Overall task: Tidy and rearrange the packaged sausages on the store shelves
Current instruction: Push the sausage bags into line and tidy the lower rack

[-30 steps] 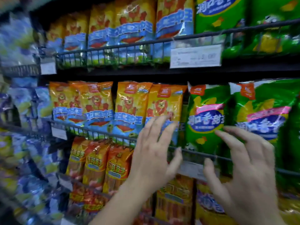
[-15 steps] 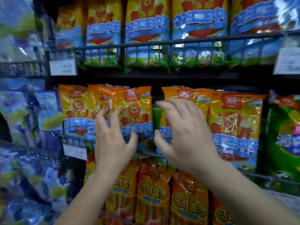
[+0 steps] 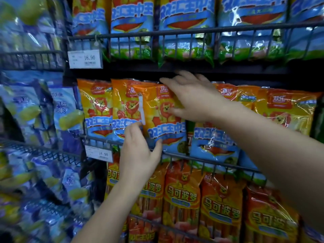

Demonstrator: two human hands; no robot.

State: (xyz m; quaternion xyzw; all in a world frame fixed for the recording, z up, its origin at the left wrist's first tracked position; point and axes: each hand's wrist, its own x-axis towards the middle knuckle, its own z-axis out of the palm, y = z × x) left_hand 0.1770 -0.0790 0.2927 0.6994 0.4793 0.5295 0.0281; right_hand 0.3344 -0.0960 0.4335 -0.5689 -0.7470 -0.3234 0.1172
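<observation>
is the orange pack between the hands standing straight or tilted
Tilted. The orange pack has its blue banner slanting, unlike the neighbouring pack; the left hand pinches its lower edge, the right hand touches its top.
</observation>
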